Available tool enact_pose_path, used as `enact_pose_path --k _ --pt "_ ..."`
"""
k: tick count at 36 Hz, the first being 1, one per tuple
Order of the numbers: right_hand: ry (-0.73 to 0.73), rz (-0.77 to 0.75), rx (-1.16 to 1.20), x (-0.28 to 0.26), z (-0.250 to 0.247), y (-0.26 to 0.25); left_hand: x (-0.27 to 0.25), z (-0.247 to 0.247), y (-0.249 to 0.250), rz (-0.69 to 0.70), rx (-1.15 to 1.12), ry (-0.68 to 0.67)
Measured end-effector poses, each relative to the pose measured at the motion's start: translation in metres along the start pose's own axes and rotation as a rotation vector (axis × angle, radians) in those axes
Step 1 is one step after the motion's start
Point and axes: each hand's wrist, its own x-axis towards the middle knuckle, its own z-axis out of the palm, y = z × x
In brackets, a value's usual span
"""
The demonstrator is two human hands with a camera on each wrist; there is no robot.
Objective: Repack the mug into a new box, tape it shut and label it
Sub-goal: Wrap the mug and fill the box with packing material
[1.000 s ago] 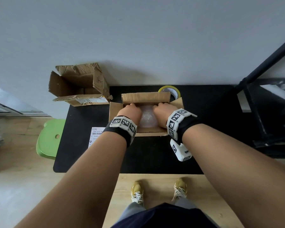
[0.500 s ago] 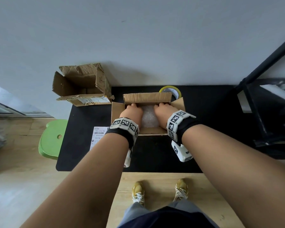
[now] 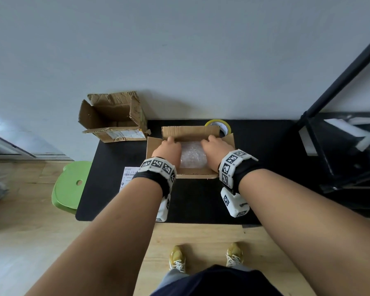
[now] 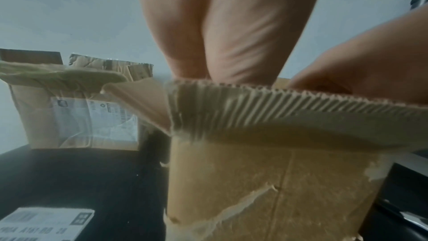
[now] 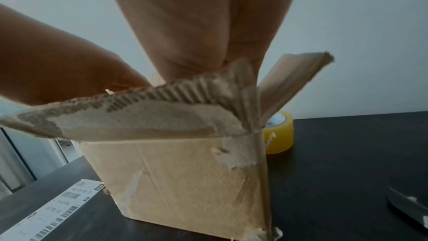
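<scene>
The bubble-wrapped mug [image 3: 193, 155] sits down inside the open box [image 3: 158, 144] in the middle of the black table [image 3: 265, 146], and I have both hands in the opening on either side of it. My left hand [image 3: 168, 149] reaches toward the far flap [image 3: 190, 132], as does my right hand [image 3: 217, 146]; the fingertips are hidden from every view, so I cannot tell whether either one is gripping the flap, pressing the wrap or lying loose. I judge the packing nearly done and the flaps next. The risk I see is the cardboard itself: the near flap [image 5: 143, 116] is torn and peeled to its corrugation, so a hard fold could rip it further and leave tape little to hold. The tape roll [image 3: 219, 126] stands just behind the box, the label [image 3: 129, 173] lies flat to its left, and the old box [image 3: 113, 120] stands open at the table's far left corner.
</scene>
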Motion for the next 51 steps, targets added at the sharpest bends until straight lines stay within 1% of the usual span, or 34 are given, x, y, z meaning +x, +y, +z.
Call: enact_pose_path --k 6,11,13,21,28,32,36,38,40,42,44,47,51 --pt "-0.031 0.001 -0.015 0.001 0.003 0.003 0.009 -0.004 0.004 -0.013 -0.001 -0.093" --pt "-0.087 -0.012 -0.034 0.01 0.002 0.001 0.02 -0.002 0.006 -0.028 0.028 -0.166" --pt "-0.102 -0.009 -0.046 0.013 0.004 0.001 0.024 0.001 0.008 -0.04 0.027 -0.177" --pt "-0.116 -0.001 -0.063 0.028 0.011 -0.001 0.034 0.009 0.012 -0.006 0.138 -0.112" --pt "-0.109 -0.005 -0.066 0.022 0.008 -0.002 0.028 0.009 0.011 0.001 0.158 -0.057" --pt "-0.031 0.006 -0.072 0.01 0.01 -0.003 0.02 0.004 0.007 0.007 0.114 -0.048" --pt "0.091 0.005 -0.095 -0.001 0.005 -0.006 0.009 -0.001 0.006 0.025 0.065 0.049" --pt "0.158 0.01 -0.114 -0.007 -0.001 -0.006 0.003 -0.002 0.006 0.024 0.042 0.133" --pt "0.239 0.057 -0.086 -0.013 -0.006 -0.005 -0.004 0.0 0.002 0.018 0.016 0.238" --pt "0.33 0.115 -0.022 -0.019 -0.009 -0.001 -0.01 0.006 -0.003 -0.047 -0.076 0.384" --pt "0.39 0.168 0.007 -0.025 -0.009 0.004 -0.017 0.013 -0.008 -0.155 -0.183 0.507" --pt "0.426 0.246 0.023 -0.034 -0.005 0.011 -0.026 0.023 -0.012 -0.254 -0.257 0.568" --pt "0.438 0.348 0.062 -0.043 0.001 0.017 -0.035 0.029 -0.012 -0.292 -0.352 0.562"
